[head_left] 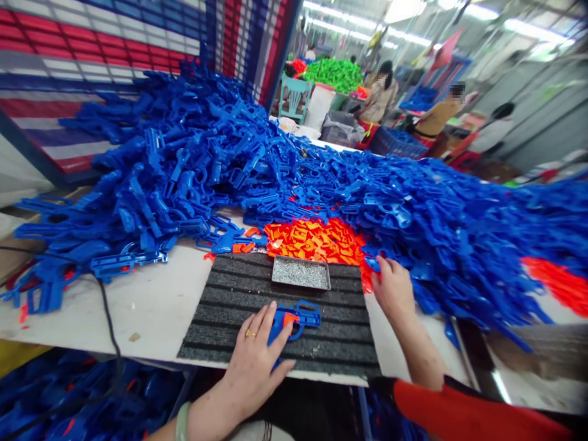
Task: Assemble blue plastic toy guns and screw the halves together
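On the ribbed dark mat (215, 312) lies a blue plastic toy gun half (310, 315) with an orange piece (289, 319) set in it. My left hand (257, 352) rests over its grip, fingers extended, holding it against the mat; the fingers hide part of the grip. Off the mat's right edge, my right hand (395, 288) pinches a small blue plastic part (372, 264) beside the heap; its full shape is covered by the fingers. A shallow metal tray (301, 273) of tiny silvery pieces sits at the mat's far side.
Behind the tray is a pile of orange pieces (316, 240). Large heaps of blue toy gun parts (220, 147) bank up left, behind and right. A black cable (108, 312) hangs over the table's front left. Several people sit working in the background.
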The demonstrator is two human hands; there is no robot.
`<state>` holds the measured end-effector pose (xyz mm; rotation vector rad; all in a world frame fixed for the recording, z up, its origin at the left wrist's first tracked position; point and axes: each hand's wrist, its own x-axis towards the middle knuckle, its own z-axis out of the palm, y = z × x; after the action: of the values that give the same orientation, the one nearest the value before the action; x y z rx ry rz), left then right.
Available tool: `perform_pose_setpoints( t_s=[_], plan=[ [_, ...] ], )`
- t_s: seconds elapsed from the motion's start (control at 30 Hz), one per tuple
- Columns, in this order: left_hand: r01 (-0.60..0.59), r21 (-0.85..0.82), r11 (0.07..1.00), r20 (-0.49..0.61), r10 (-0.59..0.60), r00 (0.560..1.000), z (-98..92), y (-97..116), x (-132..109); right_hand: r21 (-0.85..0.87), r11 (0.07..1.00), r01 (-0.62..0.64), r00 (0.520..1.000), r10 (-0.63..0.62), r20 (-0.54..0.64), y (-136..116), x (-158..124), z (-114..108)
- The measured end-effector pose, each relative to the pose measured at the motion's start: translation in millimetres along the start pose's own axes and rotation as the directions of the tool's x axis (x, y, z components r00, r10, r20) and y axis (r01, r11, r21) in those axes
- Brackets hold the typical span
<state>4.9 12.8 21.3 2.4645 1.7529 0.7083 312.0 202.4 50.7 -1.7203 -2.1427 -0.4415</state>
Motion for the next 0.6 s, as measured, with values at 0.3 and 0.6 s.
perform_pose_setpoints(
  t_s=[0.3, 0.6],
  plan=[
    [0.031, -0.098, 0.995, -0.055, -0.037, 0.998, -19.5, -5.2, 19.9, -0.283, 0.927, 0.244, 0.969, -0.226, 0.096, 26.7, 16.3, -17.8],
    [-0.117, -0.387, 0.915, -0.084, 0.091, 0.992, -54.6, 15.1, 142.3, 0.226, 0.698, 0.679, 0.678, -0.715, 0.171, -51.9, 36.2, -103.0]
  ],
)
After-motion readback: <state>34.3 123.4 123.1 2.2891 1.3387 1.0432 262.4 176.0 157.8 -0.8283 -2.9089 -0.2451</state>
